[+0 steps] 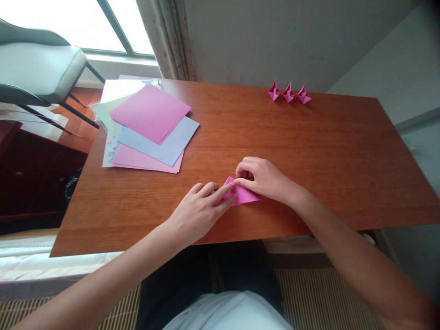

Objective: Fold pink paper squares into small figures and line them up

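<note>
A small pink sheet of origami paper, folded to a pointed shape, lies on the wooden table near its front edge. My left hand rests across the paper's left side, its fingers stretched out and pressing on it. From the right, my right hand has its fingers curled, with thumb and forefinger closed at the paper's upper edge. The fingertips of both hands almost meet there and cover part of the fold.
Three folded pink origami figures stand in a row at the table's far edge. To the left lie stacked pink sheets, a blue-grey sheet and other papers. A chair stands beyond the table at the left, by the window.
</note>
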Action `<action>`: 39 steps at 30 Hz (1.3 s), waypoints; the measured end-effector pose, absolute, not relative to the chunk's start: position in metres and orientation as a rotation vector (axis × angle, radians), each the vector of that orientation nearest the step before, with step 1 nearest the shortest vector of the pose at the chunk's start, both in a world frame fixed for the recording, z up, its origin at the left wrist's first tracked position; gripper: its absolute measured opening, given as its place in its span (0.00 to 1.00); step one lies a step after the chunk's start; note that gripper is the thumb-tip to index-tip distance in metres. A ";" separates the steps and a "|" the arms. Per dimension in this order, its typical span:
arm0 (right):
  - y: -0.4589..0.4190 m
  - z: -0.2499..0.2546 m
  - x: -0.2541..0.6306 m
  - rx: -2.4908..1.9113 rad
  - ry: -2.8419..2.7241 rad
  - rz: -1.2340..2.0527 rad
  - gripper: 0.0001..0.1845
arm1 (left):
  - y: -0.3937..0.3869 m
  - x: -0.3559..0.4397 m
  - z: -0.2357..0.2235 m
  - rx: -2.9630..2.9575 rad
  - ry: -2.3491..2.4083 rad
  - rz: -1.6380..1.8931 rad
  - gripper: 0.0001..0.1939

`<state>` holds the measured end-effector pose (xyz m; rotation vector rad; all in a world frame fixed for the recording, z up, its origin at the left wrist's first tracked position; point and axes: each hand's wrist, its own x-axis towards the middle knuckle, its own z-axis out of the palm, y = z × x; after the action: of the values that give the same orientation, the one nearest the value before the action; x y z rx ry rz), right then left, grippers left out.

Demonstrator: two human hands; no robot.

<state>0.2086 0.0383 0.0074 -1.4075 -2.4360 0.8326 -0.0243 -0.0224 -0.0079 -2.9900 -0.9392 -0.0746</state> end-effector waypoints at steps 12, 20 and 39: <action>0.018 0.011 0.212 -1.381 -2.498 0.792 0.05 | -0.023 -0.024 -0.007 -3.013 -0.956 -0.081 0.25; 0.043 0.014 0.205 -1.560 -2.460 0.866 0.10 | -0.022 -0.024 -0.009 -3.012 -0.933 -0.098 0.23; 0.063 0.018 0.203 -1.607 -2.539 0.940 0.11 | -0.023 -0.024 -0.008 -2.989 -0.961 -0.080 0.21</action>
<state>0.2027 0.0632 0.0182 -1.6067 -2.5388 0.9400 -0.0239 -0.0235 -0.0082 -2.9888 -0.9612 -0.0800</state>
